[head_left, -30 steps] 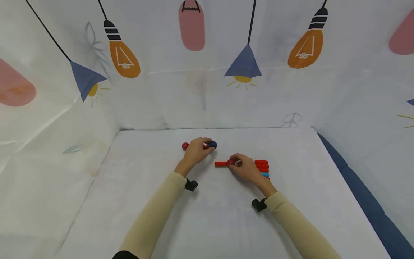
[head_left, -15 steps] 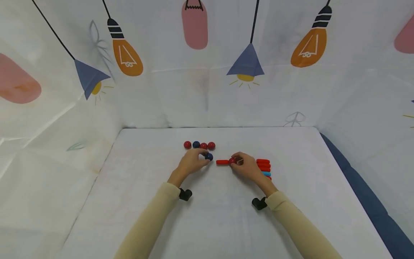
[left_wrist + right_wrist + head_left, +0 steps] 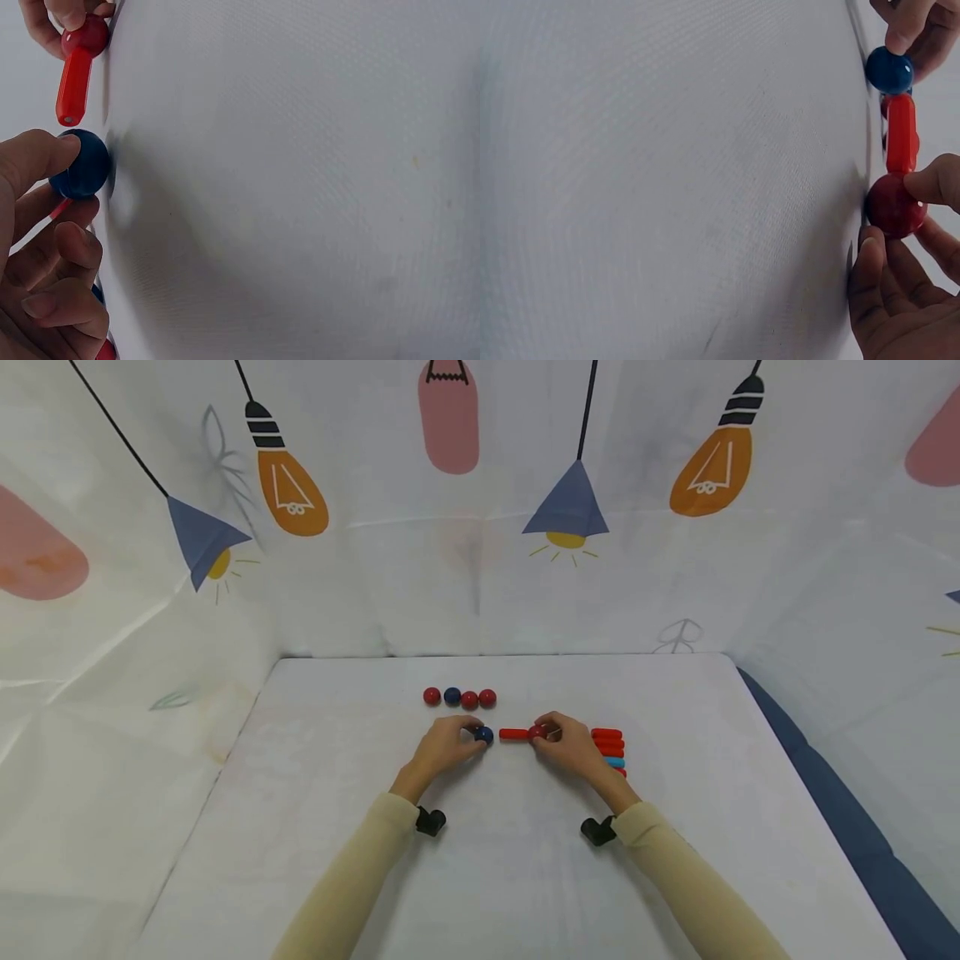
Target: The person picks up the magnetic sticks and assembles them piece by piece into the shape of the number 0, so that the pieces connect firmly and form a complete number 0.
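Note:
My left hand (image 3: 442,747) pinches a blue ball (image 3: 84,165) between thumb and fingers, close over the white table. To its right, my right hand (image 3: 572,750) grips a dark red ball (image 3: 896,206) with thumb and fingertips. A short red rod (image 3: 513,734) is joined to that red ball and points left toward the blue one. In the left wrist view the rod's free end, with a small pale dot at its tip, faces the blue ball with a narrow gap. The right wrist view shows rod and blue ball almost in line.
Behind my left hand lies a row of balls: a red ball (image 3: 432,696), a blue ball (image 3: 452,696) and two more red ones. Beside my right hand, several red rods (image 3: 607,743) and a blue rod (image 3: 613,762) lie stacked side by side. A printed cloth backdrop (image 3: 480,577) rises behind the table.
My left hand has taken the blue ball from the right end of the back row and brought it nearer, beside the red rod's free end. My right hand stays put, holding the red ball.

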`<state>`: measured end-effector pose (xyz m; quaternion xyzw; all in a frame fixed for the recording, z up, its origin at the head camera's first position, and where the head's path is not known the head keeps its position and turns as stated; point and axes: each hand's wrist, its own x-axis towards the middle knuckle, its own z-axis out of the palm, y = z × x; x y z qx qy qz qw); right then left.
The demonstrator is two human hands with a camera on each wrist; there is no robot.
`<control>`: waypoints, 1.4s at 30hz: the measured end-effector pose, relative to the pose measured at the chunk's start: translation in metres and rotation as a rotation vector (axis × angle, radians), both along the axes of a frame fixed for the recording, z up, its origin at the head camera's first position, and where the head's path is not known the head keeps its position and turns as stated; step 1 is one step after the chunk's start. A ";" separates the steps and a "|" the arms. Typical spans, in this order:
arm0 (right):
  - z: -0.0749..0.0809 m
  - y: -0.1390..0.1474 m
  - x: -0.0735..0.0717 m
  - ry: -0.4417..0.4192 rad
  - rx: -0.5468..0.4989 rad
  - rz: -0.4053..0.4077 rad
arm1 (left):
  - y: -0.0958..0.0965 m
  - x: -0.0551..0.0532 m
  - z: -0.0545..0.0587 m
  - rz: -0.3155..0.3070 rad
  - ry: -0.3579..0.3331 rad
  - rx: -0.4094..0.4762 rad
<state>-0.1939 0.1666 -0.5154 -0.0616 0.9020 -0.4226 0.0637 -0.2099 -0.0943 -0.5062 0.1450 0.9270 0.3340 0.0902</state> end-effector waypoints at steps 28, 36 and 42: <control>0.002 -0.005 0.000 0.000 0.001 0.007 | 0.005 -0.001 -0.003 -0.031 0.011 0.018; 0.003 -0.005 0.000 -0.009 0.006 -0.004 | 0.006 -0.001 -0.003 -0.025 0.018 0.021; 0.002 -0.003 0.000 -0.010 0.008 -0.009 | 0.008 0.001 -0.005 -0.004 0.010 0.058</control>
